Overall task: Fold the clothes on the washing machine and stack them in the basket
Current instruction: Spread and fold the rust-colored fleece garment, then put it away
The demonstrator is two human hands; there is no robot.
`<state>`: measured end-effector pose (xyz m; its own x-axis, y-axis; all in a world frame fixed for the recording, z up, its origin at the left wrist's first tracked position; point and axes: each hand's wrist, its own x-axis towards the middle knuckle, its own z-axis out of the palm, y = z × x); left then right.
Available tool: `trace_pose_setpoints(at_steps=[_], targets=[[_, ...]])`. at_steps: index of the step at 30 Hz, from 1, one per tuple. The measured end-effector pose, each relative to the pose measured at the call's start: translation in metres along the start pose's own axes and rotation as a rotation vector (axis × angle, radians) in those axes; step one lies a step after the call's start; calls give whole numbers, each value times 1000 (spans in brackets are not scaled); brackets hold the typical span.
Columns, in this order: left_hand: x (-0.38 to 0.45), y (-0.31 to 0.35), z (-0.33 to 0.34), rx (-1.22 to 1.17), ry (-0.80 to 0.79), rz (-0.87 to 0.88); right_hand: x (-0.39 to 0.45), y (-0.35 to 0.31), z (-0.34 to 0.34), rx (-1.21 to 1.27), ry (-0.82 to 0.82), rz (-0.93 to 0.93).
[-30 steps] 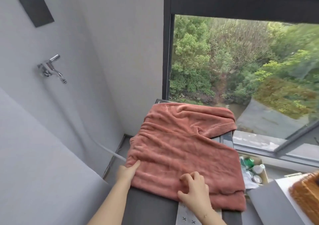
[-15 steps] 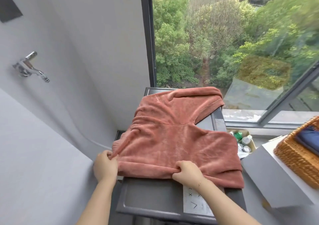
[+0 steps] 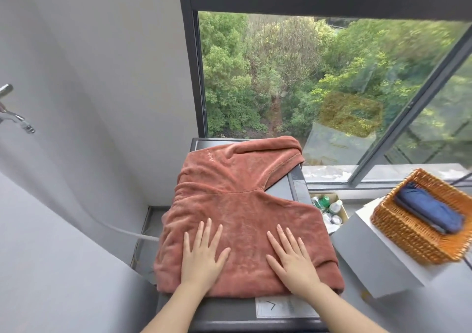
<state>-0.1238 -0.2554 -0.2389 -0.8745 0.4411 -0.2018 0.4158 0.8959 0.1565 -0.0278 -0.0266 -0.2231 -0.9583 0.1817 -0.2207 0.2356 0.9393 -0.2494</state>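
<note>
A rust-red fleece garment [image 3: 237, 194] lies partly folded on the dark top of the washing machine [image 3: 293, 182], its near part doubled over. My left hand [image 3: 203, 253] lies flat on the near left of the cloth, fingers straight and spread. My right hand [image 3: 291, 256] presses flat on the near right the same way. A wicker basket [image 3: 408, 233] stands to the right on a white box, with a folded dark blue garment [image 3: 429, 210] inside it.
A grey wall and a metal tap [image 3: 15, 115] with a white hose are on the left. A large window is behind the machine. A cardboard box of bottles [image 3: 329, 207] sits on the floor between machine and white box [image 3: 378, 253].
Both hands let go of the garment's near edge and now lie flat on top of it. The near part has been folded over. The view has tilted down and right, showing the basket.
</note>
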Motion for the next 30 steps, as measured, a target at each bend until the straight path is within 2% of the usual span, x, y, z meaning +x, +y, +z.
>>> trace_pose_setpoints(at_steps=[4, 8, 13, 15, 18, 23, 26, 30], targets=[[1, 0, 1, -16, 88, -19, -21, -13, 24, 22, 91, 206], [1, 2, 1, -60, 103, -31, -24, -10, 31, -47, 205, 122], [18, 15, -4, -94, 209, -105, 31, -6, -19, 2, 126, 187], [36, 24, -23, -105, 235, -162, 63, -7, -50, 141, 62, 213], [82, 24, -58, -247, 214, -256, 108, -4, -83, 323, -5, 214], [172, 8, -117, -480, 321, -304, 180, 4, -118, 414, -1, 138], [232, 3, -132, -539, 274, -322, 236, 11, -132, 432, 61, 129], [286, -7, -114, -563, 66, -275, 304, 18, -140, 393, 122, 133]])
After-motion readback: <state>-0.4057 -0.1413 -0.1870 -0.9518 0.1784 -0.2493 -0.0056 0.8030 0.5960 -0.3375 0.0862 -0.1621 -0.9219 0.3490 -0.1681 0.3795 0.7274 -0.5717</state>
